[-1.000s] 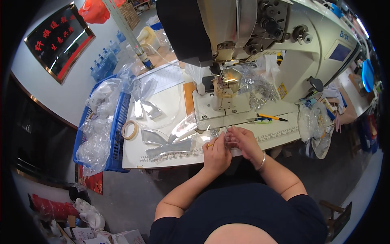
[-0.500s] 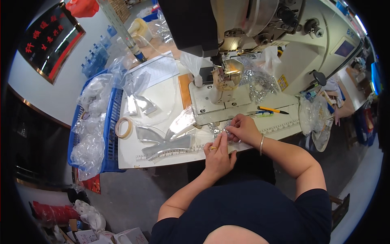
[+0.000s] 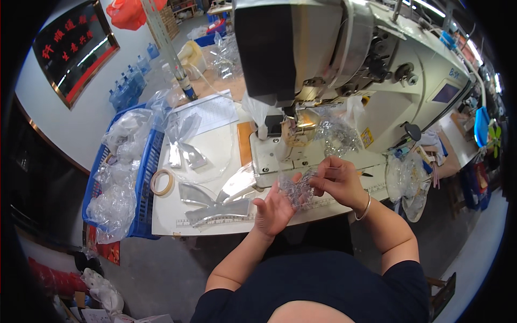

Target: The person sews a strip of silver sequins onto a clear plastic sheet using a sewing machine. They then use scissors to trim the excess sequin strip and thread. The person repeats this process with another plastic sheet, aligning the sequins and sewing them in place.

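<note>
A small clear plastic piece point(image 3: 297, 189) with a pattern is held between both hands just in front of the sewing machine bed. My left hand point(image 3: 273, 209) supports it from below with the palm up and the thumb against its edge. My right hand point(image 3: 338, 182) pinches its right side with the fingertips; a bangle sits on that wrist. The white industrial sewing machine point(image 3: 344, 70) rises right behind the hands, its lit needle area point(image 3: 295, 125) just beyond the piece.
Clear plastic strips point(image 3: 218, 202) lie on the white table point(image 3: 215, 145) left of the hands, next to a tape roll point(image 3: 161, 182). A blue basket point(image 3: 142, 177) of clear bags stands at the table's left edge. More clear plastic is heaped behind the needle point(image 3: 336, 132).
The view has dropped closer to the machine. Both hands have lifted the clear piece off the table edge and brought it together in front of the machine bed.
</note>
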Demonstrator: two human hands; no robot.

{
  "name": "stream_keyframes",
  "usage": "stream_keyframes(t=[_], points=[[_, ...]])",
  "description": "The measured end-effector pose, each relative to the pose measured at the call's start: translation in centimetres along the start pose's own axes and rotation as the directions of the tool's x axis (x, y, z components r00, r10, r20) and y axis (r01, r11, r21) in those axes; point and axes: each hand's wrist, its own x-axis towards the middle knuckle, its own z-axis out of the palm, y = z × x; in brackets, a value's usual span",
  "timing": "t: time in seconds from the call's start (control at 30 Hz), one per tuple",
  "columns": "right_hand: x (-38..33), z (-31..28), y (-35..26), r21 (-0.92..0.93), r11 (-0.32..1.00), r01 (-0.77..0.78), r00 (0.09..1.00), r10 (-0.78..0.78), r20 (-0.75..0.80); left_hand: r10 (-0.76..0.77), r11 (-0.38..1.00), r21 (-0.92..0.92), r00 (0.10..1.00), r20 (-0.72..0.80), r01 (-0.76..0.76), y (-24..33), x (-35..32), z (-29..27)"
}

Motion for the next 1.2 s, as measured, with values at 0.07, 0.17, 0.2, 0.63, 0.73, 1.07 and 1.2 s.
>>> stream_keyframes(t=[0.07,0.17,0.2,0.63,0.73,1.07,1.2], points=[[0.1,-0.5,-0.3,0.001,1.000,-0.001,1.000,0.001,0.004,0.024,0.982,-0.188,0.998,0.053,-0.014,-0.7,0.8,-1.3],[0.2,-1.4,0.3,0.060,0.998,-0.008,0.998,0.004,0.062,0.071,0.786,-0.616,0.981,0.181,0.057,-2.0,0.4,-3.9],[0.3,-1.6,0.6,0.081,0.997,-0.006,0.996,-0.001,0.084,0.016,0.939,-0.343,0.990,0.143,0.034,-1.7,0.1,-4.0],[2.3,-2.1,1.7,-0.093,0.996,0.002,0.995,0.007,0.097,-0.080,0.922,0.380,0.997,0.001,0.074,3.0,1.8,1.7],[2.5,-2.4,2.2,-0.084,0.996,0.016,0.993,-0.006,0.121,-0.082,0.919,0.394,0.990,0.115,0.030,3.3,2.2,2.8],[4.3,-3.1,0.7,-0.092,0.995,0.027,1.000,-0.027,-0.006,0.040,0.858,0.514,0.996,-0.077,0.005,5.5,4.2,0.7],[6.0,-3.3,-0.7,0.012,1.000,-0.004,0.998,0.004,-0.059,0.119,0.789,0.614,0.986,-0.118,-0.022,6.9,6.4,3.3]])
